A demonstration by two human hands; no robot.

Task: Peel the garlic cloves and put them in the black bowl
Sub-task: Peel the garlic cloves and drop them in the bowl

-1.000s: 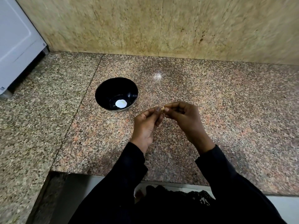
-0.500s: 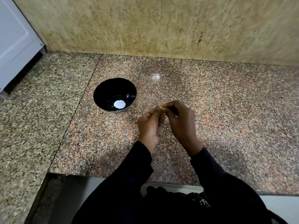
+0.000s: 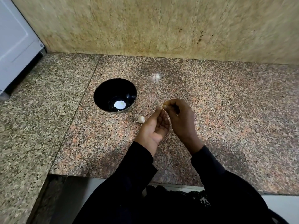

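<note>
1. Head view: the fingertips of both hands meet over the counter. The right hand (image 3: 181, 120) is curled, thumb and forefinger pinching something small and pale at the tips, likely a garlic clove (image 3: 162, 106) or its skin; too small to tell which.
2. The left hand (image 3: 153, 128) lies palm up, fingers loosely extended, their tips touching the same small piece. Whether it truly grips it I cannot tell.
3. Just left of the left fingers, a second garlic clove (image 3: 140, 119) lies loose on the granite counter (image 3: 226, 110), apparently with its skin on.
4. Further left and beyond, well within reach, sits the black bowl (image 3: 103, 92). A white patch shows at its bottom; a reflection or a clove, unclear.
5. Handling judgement: a clove is light, firm and small, with papery, brittle skin that tears in flakes. Once bare it is likely slick and slightly sticky.
6. Best hold, I judge: pinch across the fat middle with one hand, and pick at the pointed tip or root end with the other nail.
7. Risk: a hard squeeze could shoot it out of the fingers.
</note>
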